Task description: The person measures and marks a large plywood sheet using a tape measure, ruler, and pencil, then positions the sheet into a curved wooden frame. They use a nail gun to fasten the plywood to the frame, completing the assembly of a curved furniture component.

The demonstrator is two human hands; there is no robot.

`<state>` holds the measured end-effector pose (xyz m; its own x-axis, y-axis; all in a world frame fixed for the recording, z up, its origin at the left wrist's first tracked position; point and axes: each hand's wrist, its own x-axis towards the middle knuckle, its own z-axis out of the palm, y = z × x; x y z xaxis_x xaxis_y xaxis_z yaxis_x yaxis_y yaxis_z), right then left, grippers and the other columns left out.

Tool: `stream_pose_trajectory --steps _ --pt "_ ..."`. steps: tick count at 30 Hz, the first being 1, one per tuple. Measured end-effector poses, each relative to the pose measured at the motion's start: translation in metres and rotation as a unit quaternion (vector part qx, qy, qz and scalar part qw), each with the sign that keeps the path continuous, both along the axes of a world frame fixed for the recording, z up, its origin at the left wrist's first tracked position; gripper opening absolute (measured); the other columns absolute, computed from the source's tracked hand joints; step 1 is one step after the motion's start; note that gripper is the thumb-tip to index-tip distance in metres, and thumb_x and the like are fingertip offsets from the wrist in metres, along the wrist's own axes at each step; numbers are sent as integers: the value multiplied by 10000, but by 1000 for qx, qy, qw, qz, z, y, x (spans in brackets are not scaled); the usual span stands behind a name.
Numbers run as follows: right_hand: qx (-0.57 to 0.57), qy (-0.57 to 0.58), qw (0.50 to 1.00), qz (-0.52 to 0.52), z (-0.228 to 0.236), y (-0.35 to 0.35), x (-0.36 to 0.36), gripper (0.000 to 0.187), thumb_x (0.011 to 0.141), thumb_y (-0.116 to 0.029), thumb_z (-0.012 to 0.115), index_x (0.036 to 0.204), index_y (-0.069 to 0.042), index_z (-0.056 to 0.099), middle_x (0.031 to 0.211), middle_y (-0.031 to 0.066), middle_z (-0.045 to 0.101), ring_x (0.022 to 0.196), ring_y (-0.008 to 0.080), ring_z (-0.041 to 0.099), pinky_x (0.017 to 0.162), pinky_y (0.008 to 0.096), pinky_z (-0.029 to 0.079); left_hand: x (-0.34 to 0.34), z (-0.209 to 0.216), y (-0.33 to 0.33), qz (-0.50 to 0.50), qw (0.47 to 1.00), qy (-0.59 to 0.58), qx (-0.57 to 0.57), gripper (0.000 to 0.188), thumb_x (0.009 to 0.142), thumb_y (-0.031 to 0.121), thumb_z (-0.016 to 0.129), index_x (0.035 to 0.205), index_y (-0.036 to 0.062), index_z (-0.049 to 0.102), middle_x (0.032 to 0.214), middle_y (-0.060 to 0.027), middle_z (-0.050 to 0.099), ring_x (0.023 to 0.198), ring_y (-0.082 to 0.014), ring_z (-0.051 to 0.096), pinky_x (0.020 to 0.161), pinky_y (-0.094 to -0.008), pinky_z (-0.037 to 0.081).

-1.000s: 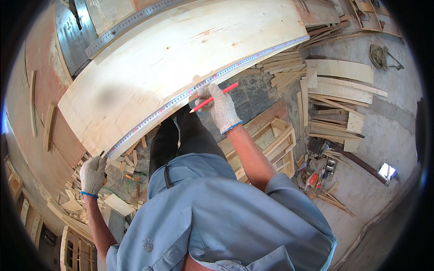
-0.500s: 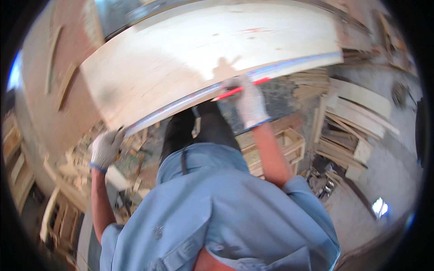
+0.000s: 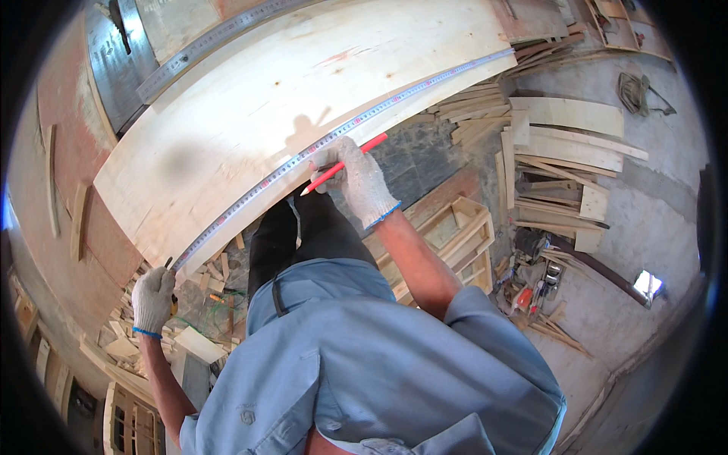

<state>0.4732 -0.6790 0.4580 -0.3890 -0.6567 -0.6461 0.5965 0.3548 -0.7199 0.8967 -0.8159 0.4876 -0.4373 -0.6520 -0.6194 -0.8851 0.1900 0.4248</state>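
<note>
A pale plywood board (image 3: 250, 121) lies in front of me, with a measuring tape blade (image 3: 265, 182) stretched along its near edge. At the board's near left corner my left hand (image 3: 154, 297), in a white knit glove, is closed at the tape's end. A bit of yellow beside its palm looks like the tape measure's case, mostly hidden. My right hand (image 3: 360, 182), gloved too, is at the middle of the near edge, close to the blade. Its fingers grip a red pencil (image 3: 375, 142) whose sharpened tip points down to the left.
A long metal ruler (image 3: 220, 34) lies along the board's far side, near a shiny metal sheet (image 3: 121, 72). Stacked wood strips (image 3: 569, 144) lie on the floor at right. A slatted wooden frame (image 3: 462, 227) stands below my right forearm. Offcuts (image 3: 201, 343) litter the lower left.
My view has turned, so the board and both hands appear farther left. The pencil slants more steeply in my right hand. My left hand remains at the board's corner.
</note>
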Motion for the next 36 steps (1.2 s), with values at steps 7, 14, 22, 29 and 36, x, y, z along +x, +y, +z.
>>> stream_pose_trajectory --steps 7,14,22,29,36 --pt "-25 -11 1000 12 0 0 -7 512 1058 -443 427 922 -11 666 849 105 686 726 174 670 641 294 562 -6 -2 -2 -11 1000 -13 -20 363 960 313 556 773 6 604 693 -205 566 687 -386 593 612 -465 423" --pt "58 32 996 -65 -3 7 -15 484 1039 -445 455 970 -15 666 894 99 686 792 179 670 663 318 566 -3 19 3 4 1000 -9 -7 345 946 291 576 740 15 583 686 -200 540 680 -383 562 612 -452 410" --pt "-52 -28 973 -222 7 -2 -39 411 1007 -381 492 956 -6 653 866 106 653 823 237 662 661 364 575 -18 53 -4 -2 1000 11 13 272 923 213 574 759 -3 586 654 -158 518 626 -321 547 603 -417 413" --pt "-52 -31 979 -194 4 5 -45 409 1005 -361 508 1027 17 662 890 126 657 812 236 651 678 374 567 -15 48 -8 11 999 28 18 284 917 209 579 734 -8 581 626 -149 510 584 -298 541 578 -410 408" --pt "-47 -41 977 -206 3 7 -41 301 950 -266 578 946 22 666 807 111 630 715 212 622 621 340 542 -17 49 -9 21 999 8 24 291 926 208 577 726 -3 587 607 -137 509 562 -265 539 556 -399 401"
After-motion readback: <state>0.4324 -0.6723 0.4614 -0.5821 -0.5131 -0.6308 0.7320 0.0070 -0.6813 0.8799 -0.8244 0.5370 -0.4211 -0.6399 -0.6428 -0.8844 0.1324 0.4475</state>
